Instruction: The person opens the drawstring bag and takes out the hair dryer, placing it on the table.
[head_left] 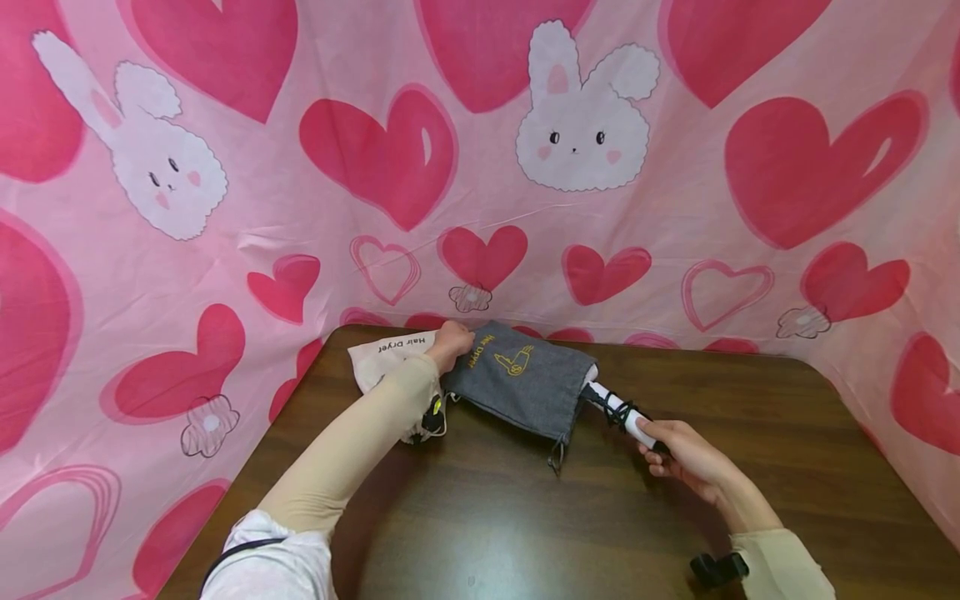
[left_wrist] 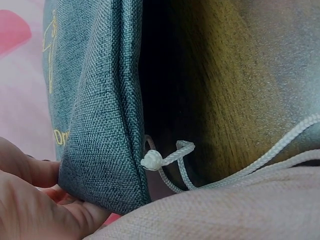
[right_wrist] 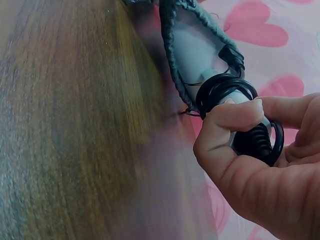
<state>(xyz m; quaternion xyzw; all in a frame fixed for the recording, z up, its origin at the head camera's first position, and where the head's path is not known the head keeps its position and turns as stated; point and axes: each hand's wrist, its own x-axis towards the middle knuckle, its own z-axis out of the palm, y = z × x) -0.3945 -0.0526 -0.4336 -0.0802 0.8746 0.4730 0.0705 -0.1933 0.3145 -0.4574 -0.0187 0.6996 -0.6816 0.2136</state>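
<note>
The left hand (head_left: pixel 452 343) pinches a corner of the grey bag (head_left: pixel 536 387) over the table (head_left: pixel 487 533), just beside a white bag (head_left: pixel 378 358); the right hand (head_left: pixel 688 457) has thumb and fingers curled round a white handle (head_left: pixel 600 392), wound with black cord (head_left: pixel 619 412), poking from the grey bag's mouth.

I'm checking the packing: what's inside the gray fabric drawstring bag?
A white cylindrical handle wrapped in black cord, gripped by the right hand, protrudes from the bag; a pale surface shows inside. Anything deeper is covered.
</note>
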